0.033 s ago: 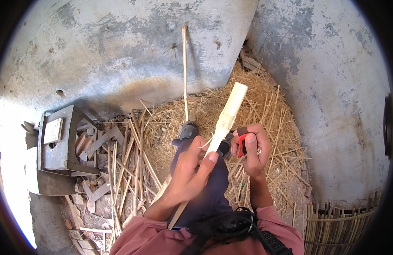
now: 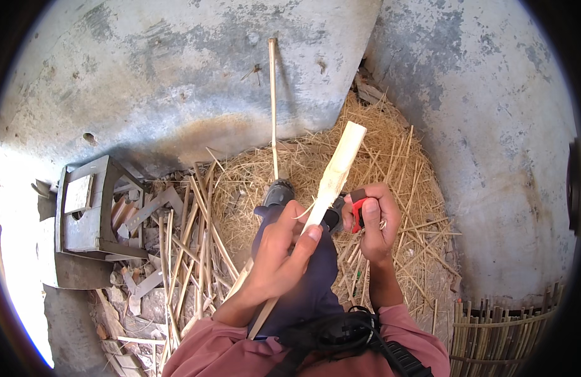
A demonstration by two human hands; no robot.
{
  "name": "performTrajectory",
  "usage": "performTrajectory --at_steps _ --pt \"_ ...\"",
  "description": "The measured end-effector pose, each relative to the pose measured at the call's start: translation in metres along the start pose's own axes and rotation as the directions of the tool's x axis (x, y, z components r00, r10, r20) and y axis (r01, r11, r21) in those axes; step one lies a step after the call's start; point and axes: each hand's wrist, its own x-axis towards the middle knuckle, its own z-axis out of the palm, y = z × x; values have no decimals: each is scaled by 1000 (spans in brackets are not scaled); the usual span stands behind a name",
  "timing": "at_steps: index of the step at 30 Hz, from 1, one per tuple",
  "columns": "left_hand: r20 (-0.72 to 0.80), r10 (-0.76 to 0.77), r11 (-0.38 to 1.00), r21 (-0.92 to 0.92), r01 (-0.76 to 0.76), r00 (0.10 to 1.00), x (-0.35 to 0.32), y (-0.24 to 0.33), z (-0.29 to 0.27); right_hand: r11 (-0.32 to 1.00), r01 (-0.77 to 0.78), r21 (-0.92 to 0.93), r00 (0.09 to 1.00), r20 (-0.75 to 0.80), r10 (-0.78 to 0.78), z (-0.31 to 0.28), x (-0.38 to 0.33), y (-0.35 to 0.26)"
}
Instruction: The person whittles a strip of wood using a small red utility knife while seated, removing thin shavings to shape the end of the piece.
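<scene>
I see the left hand [image 2: 279,251] wrapped around a pale bamboo slat [image 2: 336,171], fingers curled over it and the thumb pressed along its near face. The slat runs from beside the left knee up and away to the right, its squared tip standing over the straw [image 2: 391,151]. Held at that slant, it puts the middle stretch right at the blade, which I judge is the point of the grip.

The right hand [image 2: 375,223] is closed in a fist on a knife [image 2: 352,210] with a red and black handle, fingers pressed tight together; the dark blade end meets the slat's right edge just above the left thumb. A thin curl stands off the slat there (a shaving, I think). The slat sits in the middle of the scene, over the dark trouser leg [image 2: 303,283], which likely serves as a brace.

A thin stick [image 2: 273,107] leans upright against the far wall [image 2: 177,75]. To the left, split strips [image 2: 190,251] lie heaped on the ground beside a grey wooden stool [image 2: 86,210]. At the near right, a row of canes [image 2: 504,327] stands against the wall.

I find no packages, labels or signs anywhere in view.
</scene>
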Motion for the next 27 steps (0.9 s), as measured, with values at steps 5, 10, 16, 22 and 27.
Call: performTrajectory --at_steps 5,10,16,22,27 --pt "-1 -12 1000 15 12 1000 5 8 2 982 13 -189 1000 13 -10 1 1 -3" --pt "-8 29 999 32 -29 1000 10 4 4 785 -32 -618 999 -31 17 -11 20 -27" --pt "106 -137 973 -171 154 985 14 12 -2 453 -355 -818 932 -349 99 -45 31 5" --pt "202 -189 925 -293 243 961 18 11 -10 950 -262 -170 959 -156 237 -24 21 -14" --pt "210 -184 895 -369 252 960 16 10 -9 955 40 -293 999 3 -41 -18 19 -15"
